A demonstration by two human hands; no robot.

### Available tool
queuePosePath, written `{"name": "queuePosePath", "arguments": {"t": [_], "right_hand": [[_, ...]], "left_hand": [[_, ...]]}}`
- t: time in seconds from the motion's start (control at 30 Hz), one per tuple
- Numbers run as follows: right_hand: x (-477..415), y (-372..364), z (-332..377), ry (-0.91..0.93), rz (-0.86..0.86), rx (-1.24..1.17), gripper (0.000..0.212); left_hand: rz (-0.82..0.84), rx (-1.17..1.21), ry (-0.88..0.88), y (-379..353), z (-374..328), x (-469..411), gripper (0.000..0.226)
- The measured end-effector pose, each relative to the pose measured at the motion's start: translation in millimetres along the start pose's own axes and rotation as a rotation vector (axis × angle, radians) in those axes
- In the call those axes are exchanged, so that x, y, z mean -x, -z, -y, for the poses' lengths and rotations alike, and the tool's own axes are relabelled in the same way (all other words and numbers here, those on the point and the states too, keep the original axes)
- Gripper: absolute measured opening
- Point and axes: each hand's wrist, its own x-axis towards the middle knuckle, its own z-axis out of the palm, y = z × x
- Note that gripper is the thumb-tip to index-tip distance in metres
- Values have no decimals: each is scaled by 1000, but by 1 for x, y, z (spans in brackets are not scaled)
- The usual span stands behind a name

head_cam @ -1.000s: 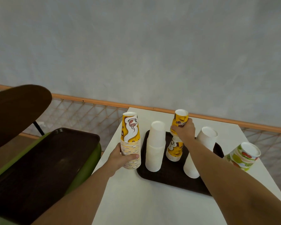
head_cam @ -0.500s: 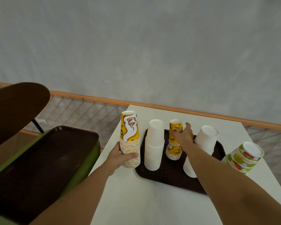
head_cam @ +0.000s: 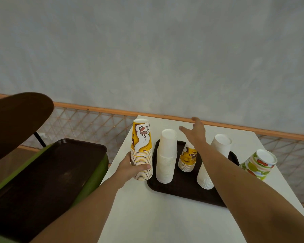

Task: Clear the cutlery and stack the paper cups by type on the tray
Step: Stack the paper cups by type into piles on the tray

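Two yellow stacks look due for joining. Your left hand (head_cam: 130, 168) grips the tall yellow stack (head_cam: 141, 151) low down, upright above the table (head_cam: 147, 216), just left of the tray (head_cam: 182, 193); lift it straight so it doesn't buckle. On the tray, the short yellow stack (head_cam: 188, 159) stands between two white stacks (head_cam: 167, 155). Your right hand (head_cam: 194, 132) hovers above it, fingers spread, holding nothing. The short stack's brown lettering is too blurred to read.

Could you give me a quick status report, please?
Left hand grips tall yellow stack beside tray. Right hand open above short yellow stack. Left white stack, right white stack flank it.
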Motion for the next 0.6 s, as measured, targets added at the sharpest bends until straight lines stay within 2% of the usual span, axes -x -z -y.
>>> {"name": "queuePosePath", "arguments": {"t": [0.1, 0.17, 0.27, 0.37, 0.43, 0.5, 0.6], "right_hand": [[8, 3, 31, 131, -42, -78, 47], [21, 3, 55, 229, -21, -136, 42], [46, -3, 80, 319, 178, -182, 53], [63, -20, 86, 262, 446, -108, 80], [71, -30, 85, 215, 530, -95, 90], [79, -38, 82, 175, 575, -117, 87], [87, -44, 78, 115, 605, -142, 71]], "left_hand": [[10, 8, -3, 2, -3, 4, 79], [23, 8, -7, 3, -4, 6, 77], [44, 3, -11, 6, -8, 11, 74], [77, -7, -11, 8, -10, 15, 71], [106, -11, -11, 10, -10, 19, 69], [130, -18, -1, 12, -10, 22, 68], [143, -32, 16, 16, -9, 28, 68]]}}
